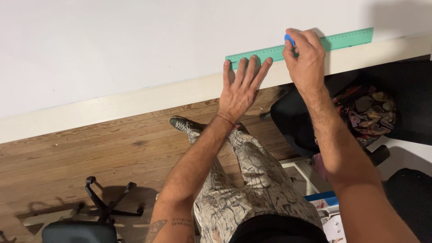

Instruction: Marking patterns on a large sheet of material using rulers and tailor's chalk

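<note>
A long green ruler (pixel 342 39) lies along the near edge of a large white sheet (pixel 135 40) on a pale table. My left hand (pixel 242 87) lies flat, fingers spread, pressing down the ruler's left end. My right hand (pixel 306 58) is closed on a small blue tool (pixel 289 39), held against the ruler's upper edge near its middle. What kind of tool it is stays hidden by my fingers.
The table's cream edge (pixel 112 105) runs diagonally across the view. Below it are a wooden floor (pixel 90 157), my patterned trousers and shoe (pixel 182 124), a black office chair (pixel 288 117) with a patterned cushion (pixel 366 112), another chair base (pixel 105 207), and a box of papers (pixel 326 202).
</note>
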